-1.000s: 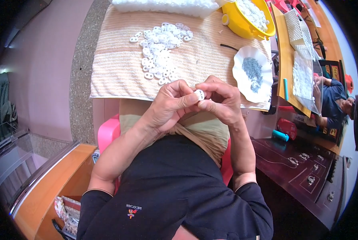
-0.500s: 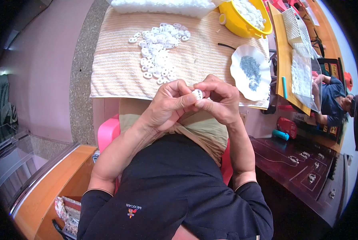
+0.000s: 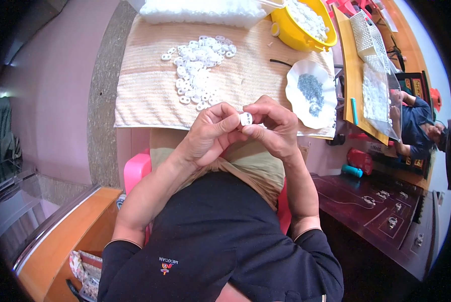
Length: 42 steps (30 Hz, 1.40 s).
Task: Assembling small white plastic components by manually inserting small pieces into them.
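A small white plastic piece with dark holes (image 3: 246, 119) is held between my two hands, just past the towel's near edge. My left hand (image 3: 210, 132) pinches it from the left with thumb and forefinger. Thumb and forefinger of my right hand (image 3: 276, 126) close on its right side. Beyond them lies a loose pile of similar white oval two-holed pieces (image 3: 195, 75) on a striped, cream towel (image 3: 145, 80). To the right, a white scalloped dish (image 3: 295, 108) holds many tiny dark grey bits, too small to make out.
A yellow basin (image 3: 282, 38) with white pieces stands at the back right, near a thin black stick (image 3: 281, 62). Along the back lies a clear bag of white pieces (image 3: 200, 14). At far right are a person in dark blue (image 3: 419, 123) and a dark wooden cabinet (image 3: 346, 201).
More of the white piece shows between my fingertips now, and it looks turned. The left thumb has drawn back slightly from its face. The whole view has shifted a little.
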Each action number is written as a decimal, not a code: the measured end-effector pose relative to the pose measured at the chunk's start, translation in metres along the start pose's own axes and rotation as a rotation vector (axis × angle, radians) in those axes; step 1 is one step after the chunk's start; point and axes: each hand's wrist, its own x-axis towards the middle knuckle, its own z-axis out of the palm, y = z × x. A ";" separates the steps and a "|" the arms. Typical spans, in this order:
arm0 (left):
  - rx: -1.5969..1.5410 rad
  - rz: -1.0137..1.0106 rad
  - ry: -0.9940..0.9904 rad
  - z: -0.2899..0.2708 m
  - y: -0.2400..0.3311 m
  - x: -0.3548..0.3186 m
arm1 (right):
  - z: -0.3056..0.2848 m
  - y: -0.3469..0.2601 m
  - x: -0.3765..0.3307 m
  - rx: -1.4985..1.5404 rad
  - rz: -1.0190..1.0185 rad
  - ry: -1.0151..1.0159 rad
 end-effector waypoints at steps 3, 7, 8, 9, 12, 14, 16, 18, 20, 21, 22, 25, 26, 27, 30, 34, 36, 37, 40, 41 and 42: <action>-0.014 0.001 0.007 0.002 0.000 -0.001 | -0.003 0.001 -0.002 0.020 0.048 0.026; -0.009 -0.012 0.071 0.003 0.000 -0.001 | -0.015 -0.009 0.008 -0.130 0.043 0.225; 0.011 -0.021 0.074 0.003 0.000 -0.001 | -0.022 -0.011 0.011 -0.186 0.052 0.275; 0.031 -0.029 0.078 0.002 0.000 -0.002 | -0.029 -0.016 0.017 -0.214 0.002 0.316; 0.045 -0.022 0.080 0.002 0.001 -0.004 | -0.057 -0.028 0.039 -0.523 -0.069 0.467; 0.047 -0.025 0.074 0.003 0.001 -0.003 | -0.076 -0.039 0.058 -0.555 -0.084 0.565; 0.061 -0.031 0.091 0.003 0.000 -0.002 | -0.100 -0.041 0.077 -0.690 -0.154 0.633; 0.047 -0.020 0.106 0.004 0.001 -0.003 | -0.118 -0.039 0.100 -0.736 -0.185 0.653; 0.031 -0.020 0.131 0.006 0.000 -0.004 | -0.135 -0.028 0.113 -0.817 -0.120 0.659; 0.045 -0.027 0.138 0.007 0.000 -0.002 | -0.145 -0.020 0.111 -0.937 -0.084 0.654; 0.052 -0.023 0.146 0.006 0.002 -0.002 | -0.141 -0.017 0.115 -1.059 -0.053 0.634; 0.068 -0.014 0.150 0.003 0.002 -0.001 | -0.122 -0.004 0.098 -0.891 -0.046 0.509; 0.073 -0.010 0.152 0.002 0.001 -0.001 | -0.104 -0.002 0.092 -0.831 -0.065 0.424; 0.079 -0.006 0.161 0.001 0.001 -0.001 | -0.088 -0.003 0.087 -0.769 -0.039 0.286; 0.099 -0.004 0.163 0.000 0.000 -0.001 | -0.048 0.008 0.073 -0.668 0.110 0.009; 0.121 -0.005 0.174 0.002 0.000 0.000 | -0.030 0.020 0.071 -0.772 0.091 -0.179; 0.114 -0.015 0.174 0.002 0.001 -0.001 | -0.025 0.022 0.072 -0.841 0.062 -0.176; 0.113 -0.014 0.175 0.002 0.001 -0.001 | -0.024 0.022 0.072 -0.853 0.073 -0.166; 0.113 -0.013 0.167 0.001 -0.001 -0.001 | -0.022 0.026 0.073 -0.889 0.095 -0.154; 0.121 -0.012 0.164 0.001 -0.001 -0.001 | -0.022 0.027 0.073 -0.912 0.108 -0.151; 0.130 -0.011 0.160 0.001 -0.001 -0.001 | -0.022 0.027 0.072 -0.913 0.106 -0.151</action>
